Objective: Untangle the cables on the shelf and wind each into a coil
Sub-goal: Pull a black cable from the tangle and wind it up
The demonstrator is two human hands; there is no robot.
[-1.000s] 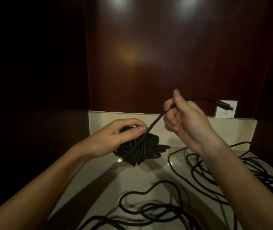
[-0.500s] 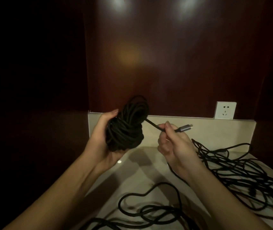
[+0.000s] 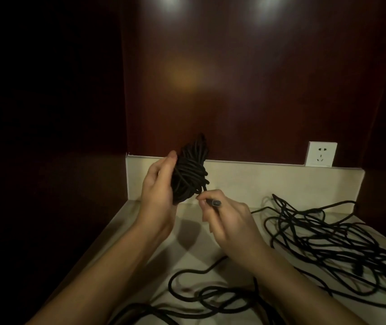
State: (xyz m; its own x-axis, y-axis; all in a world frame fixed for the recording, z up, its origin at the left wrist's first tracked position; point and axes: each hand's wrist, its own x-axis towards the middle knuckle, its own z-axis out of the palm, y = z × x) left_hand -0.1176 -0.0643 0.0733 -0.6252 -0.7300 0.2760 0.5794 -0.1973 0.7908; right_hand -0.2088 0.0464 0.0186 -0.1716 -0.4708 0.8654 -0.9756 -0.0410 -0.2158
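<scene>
My left hand [image 3: 158, 191] holds a wound black cable coil [image 3: 189, 170] upright above the pale shelf [image 3: 145, 228], fingers wrapped behind it. My right hand [image 3: 228, 219] pinches that cable's free end, a dark plug [image 3: 213, 202], just below and right of the coil. A loose tangle of black cables [image 3: 328, 238] lies on the shelf to the right. More black cable loops [image 3: 201, 294] lie in front, near me.
A dark wooden back panel and side walls enclose the shelf. A white wall socket [image 3: 320, 154] sits at the back right, above a pale upstand [image 3: 257, 181]. The shelf's left edge drops into darkness.
My left hand lifted the coil off the shelf and turned it upright. My right hand came down and left with the cable end, now close under the coil.
</scene>
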